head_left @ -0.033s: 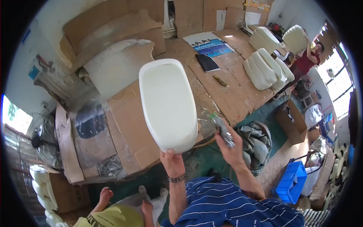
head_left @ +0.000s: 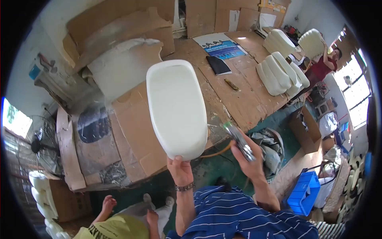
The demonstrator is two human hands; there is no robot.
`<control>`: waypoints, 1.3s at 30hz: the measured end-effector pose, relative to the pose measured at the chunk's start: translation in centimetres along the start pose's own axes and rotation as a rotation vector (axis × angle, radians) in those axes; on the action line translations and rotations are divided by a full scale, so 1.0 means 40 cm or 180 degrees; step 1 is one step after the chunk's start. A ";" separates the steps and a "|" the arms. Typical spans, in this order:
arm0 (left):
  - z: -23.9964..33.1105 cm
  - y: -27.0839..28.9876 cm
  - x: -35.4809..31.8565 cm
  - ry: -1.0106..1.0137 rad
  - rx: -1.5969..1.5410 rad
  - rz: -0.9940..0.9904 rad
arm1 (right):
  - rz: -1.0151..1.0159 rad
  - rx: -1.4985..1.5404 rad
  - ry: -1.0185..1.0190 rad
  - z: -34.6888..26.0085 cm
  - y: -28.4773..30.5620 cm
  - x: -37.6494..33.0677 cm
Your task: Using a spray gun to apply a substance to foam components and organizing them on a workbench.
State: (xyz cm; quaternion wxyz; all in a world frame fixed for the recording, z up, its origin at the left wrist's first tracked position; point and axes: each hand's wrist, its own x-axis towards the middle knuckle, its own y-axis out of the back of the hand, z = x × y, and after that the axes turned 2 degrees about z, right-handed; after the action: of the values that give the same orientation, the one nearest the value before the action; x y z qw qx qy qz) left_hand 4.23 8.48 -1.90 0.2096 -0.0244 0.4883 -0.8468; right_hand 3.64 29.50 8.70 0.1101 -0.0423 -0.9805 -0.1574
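Note:
My left hand (head_left: 181, 170) grips the near end of a white oblong moulded piece (head_left: 178, 111), its thumb on the raised rim. The piece is tilted up above the cardboard-covered table, with its shallow hollow in view. To the right of it, my right hand (head_left: 249, 154) is wrapped round a silver hand tool with a green tip (head_left: 240, 141). The green end leans toward the white piece without touching it. Motion blur keeps the tool's exact kind from showing. An orange hose (head_left: 219, 152) passes just left of this hand.
A black notebook (head_left: 219, 65) and several white padded moulded pieces (head_left: 273, 73) lie on the table (head_left: 137, 133). To my left stands a person in a yellow-green shirt (head_left: 119, 228); another person in dark red (head_left: 321, 67) is far right. A blue crate (head_left: 304, 194) sits at right.
My right hand has shifted a little right and down with the silver tool, away from the white piece. The left hand and the piece have hardly moved.

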 end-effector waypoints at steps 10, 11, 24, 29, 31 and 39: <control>-0.054 -0.008 -0.002 0.0074 0.0043 -0.0081 | -0.0273 -0.1147 0.0273 -0.273 0.251 -0.126; -0.057 -0.022 -0.005 0.0092 0.0016 -0.0087 | -0.0341 -0.1273 0.0321 -0.281 0.262 -0.130; -0.094 0.021 -0.007 0.0292 -0.0350 -0.0234 | 0.0080 -0.0492 0.0015 0.073 -0.002 -0.032; -0.061 0.035 0.004 0.0256 -0.0499 -0.0125 | 0.0379 -0.0477 -0.0014 0.160 -0.163 0.032; -0.041 0.050 0.011 0.0172 -0.0425 -0.0122 | 0.0443 -0.0446 -0.0118 0.188 -0.186 0.046; -0.081 0.214 0.080 0.0708 -0.1873 -0.0459 | 0.0454 0.0333 -0.0703 0.185 -0.265 0.089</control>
State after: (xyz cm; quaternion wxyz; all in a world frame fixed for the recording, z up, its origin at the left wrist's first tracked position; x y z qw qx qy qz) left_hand 3.34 6.18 -11.27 0.0783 -0.0259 0.7291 -0.6794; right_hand -2.55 21.97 -0.52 0.0144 -0.1231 -0.9880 -0.0923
